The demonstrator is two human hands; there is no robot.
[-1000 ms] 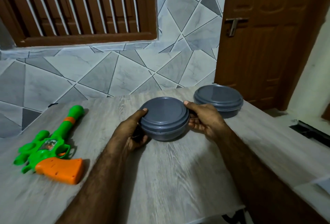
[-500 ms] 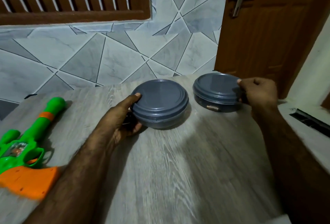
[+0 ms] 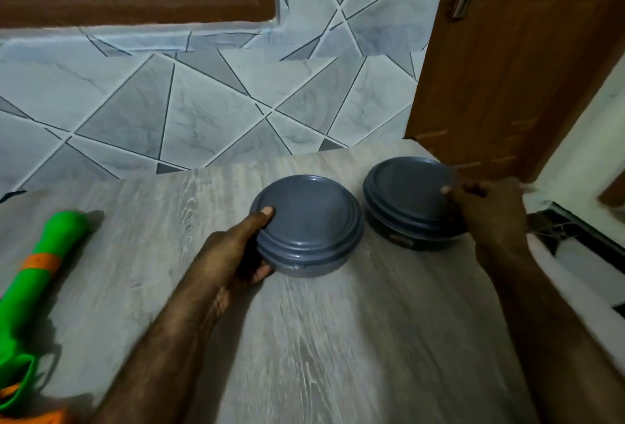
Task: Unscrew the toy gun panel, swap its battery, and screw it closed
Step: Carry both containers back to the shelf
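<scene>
The green and orange toy gun (image 3: 40, 271) lies at the left edge of the wooden table (image 3: 321, 339), its grip partly out of frame. Two round grey lidded containers stand at the back of the table. My left hand (image 3: 233, 258) grips the left side of the nearer container (image 3: 309, 224), thumb on its lid and fingers curled under its side. My right hand (image 3: 487, 214) holds the right rim of the farther container (image 3: 406, 193), fingers curled over the lid edge. No screwdriver or battery is visible.
A grey tiled wall (image 3: 189, 102) rises right behind the table. A brown wooden door (image 3: 521, 61) stands at the back right. The table's right edge drops to a white floor with a dark threshold strip (image 3: 575, 231).
My right hand left the nearer container and took hold of the farther one on its right side. My left hand stayed on the nearer container. The view swung right, pushing the toy gun toward the left edge.
</scene>
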